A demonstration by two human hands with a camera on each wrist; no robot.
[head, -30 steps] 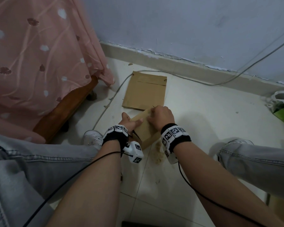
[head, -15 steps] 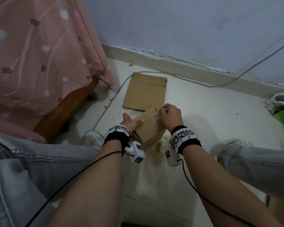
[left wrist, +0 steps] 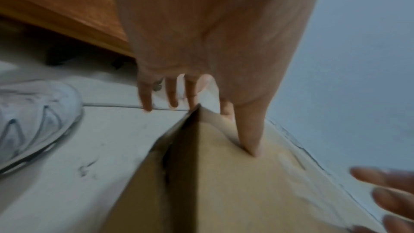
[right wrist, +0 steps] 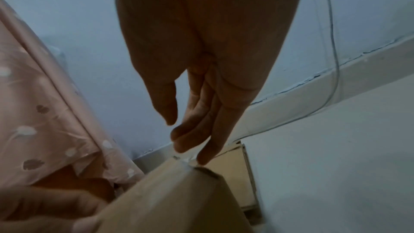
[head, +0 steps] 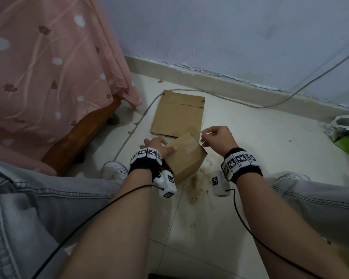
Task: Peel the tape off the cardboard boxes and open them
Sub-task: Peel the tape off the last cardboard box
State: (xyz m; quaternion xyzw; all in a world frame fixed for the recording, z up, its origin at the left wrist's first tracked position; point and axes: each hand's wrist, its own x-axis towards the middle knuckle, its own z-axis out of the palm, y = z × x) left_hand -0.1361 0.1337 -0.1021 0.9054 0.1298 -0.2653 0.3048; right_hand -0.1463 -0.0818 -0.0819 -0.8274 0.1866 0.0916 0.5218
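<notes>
A small brown cardboard box [head: 186,161] stands tilted on the floor tiles between my feet. My left hand [head: 156,144] grips its left edge, thumb pressed on the top face [left wrist: 248,139] and fingers down the side. My right hand [head: 218,137] is raised just off the box's far right corner [right wrist: 197,171]. Its fingertips [right wrist: 179,146] pinch a thin strip of clear tape [right wrist: 184,160] that still runs to that corner. A pale tape patch [head: 189,144] stays on the top face. A flattened cardboard box [head: 177,115] lies behind.
A bed with a pink flowered cover [head: 48,77] and wooden frame [head: 79,137] stands to the left. A grey cable [head: 129,135] runs along the floor past the flat cardboard. A green bag [head: 347,137] sits far right. Brown crumbs [head: 193,190] lie by the box.
My right hand left the box's top, slid to its far right corner and rose away to the right. The box's top face and tape patch came into sight. The left hand stayed.
</notes>
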